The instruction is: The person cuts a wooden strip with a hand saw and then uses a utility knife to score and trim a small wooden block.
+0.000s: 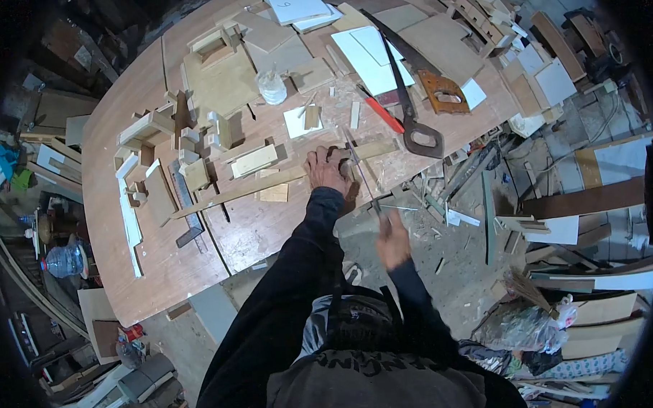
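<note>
My left hand (327, 169) presses a long thin wooden strip (250, 186) against the table (259, 239), its fingers bent over the wood. The strip runs slantwise under it and on to the right. My right hand (393, 241), slightly blurred, is closed round the handle of a thin-bladed saw (361, 170). The saw's blade lies across the strip just right of my left hand. A small wooden block (254, 161) and a flat wooden piece (274, 192) are left of my left hand.
Two handsaws, one with a wooden handle (443, 92) and one with a dark handle (423, 139), lie behind right. A red-handled tool (383, 114), a plastic cup (270, 86) and several small wooden assemblies (146, 135) are on the table. Offcuts (460, 219) litter the floor.
</note>
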The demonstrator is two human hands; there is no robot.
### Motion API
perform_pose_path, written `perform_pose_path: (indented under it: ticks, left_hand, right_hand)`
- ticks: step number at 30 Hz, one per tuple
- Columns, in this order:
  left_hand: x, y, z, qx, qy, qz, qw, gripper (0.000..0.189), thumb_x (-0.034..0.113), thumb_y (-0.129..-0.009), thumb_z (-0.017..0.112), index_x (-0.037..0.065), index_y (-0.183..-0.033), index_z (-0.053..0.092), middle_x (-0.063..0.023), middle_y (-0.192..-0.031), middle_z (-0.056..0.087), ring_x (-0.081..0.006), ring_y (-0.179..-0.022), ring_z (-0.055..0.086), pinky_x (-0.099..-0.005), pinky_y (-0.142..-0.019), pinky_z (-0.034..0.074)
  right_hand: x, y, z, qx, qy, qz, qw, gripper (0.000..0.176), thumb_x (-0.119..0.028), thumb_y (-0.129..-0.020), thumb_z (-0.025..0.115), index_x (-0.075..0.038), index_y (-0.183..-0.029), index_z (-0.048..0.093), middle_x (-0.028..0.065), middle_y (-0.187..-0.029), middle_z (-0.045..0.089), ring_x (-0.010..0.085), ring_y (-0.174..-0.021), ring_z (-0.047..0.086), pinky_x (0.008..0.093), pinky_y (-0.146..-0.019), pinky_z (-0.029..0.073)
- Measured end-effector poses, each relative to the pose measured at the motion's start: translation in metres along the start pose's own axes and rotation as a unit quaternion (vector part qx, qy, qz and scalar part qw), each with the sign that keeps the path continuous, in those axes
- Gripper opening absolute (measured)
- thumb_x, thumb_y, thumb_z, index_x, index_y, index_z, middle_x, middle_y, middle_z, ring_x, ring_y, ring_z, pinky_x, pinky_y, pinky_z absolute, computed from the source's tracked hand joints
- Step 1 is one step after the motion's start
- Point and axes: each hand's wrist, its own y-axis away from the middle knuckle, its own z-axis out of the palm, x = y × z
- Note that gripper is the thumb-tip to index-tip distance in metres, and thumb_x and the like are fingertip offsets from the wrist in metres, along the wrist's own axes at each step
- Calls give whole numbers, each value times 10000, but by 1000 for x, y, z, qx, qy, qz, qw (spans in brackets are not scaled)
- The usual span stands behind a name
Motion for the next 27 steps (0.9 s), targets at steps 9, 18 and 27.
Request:
perform_pose_path:
  ticks: [9,18,27]
  left_hand:
    - [-8,1,2,-17,-9,15,1000,449,189,-553,717,102,-981,614,-127,-1020,465,-333,-983,414,-454,-875,326]
    - [-8,4,3,-10,-10,5,1000,405,171,-600,707,119,-991,617,-120,-1019,462,-333,-1009,410,-468,-897,309]
    - [-7,-1,4,11,10,10,1000,367,150,-621,689,135,-982,627,-124,-1001,470,-329,-1014,408,-455,-905,307]
  right_hand:
    - [8,-2,14,8,0,-26,1000,248,-219,-955,426,-87,-1146,515,277,-779,583,464,-767,559,512,-629,427]
    - [32,20,16,56,-29,-85,994,130,-152,-953,442,-40,-1005,480,271,-700,537,476,-729,556,458,-565,427]
    - [43,22,21,46,-39,-79,995,109,-145,-950,454,-45,-972,489,255,-682,512,436,-646,534,451,-537,410]
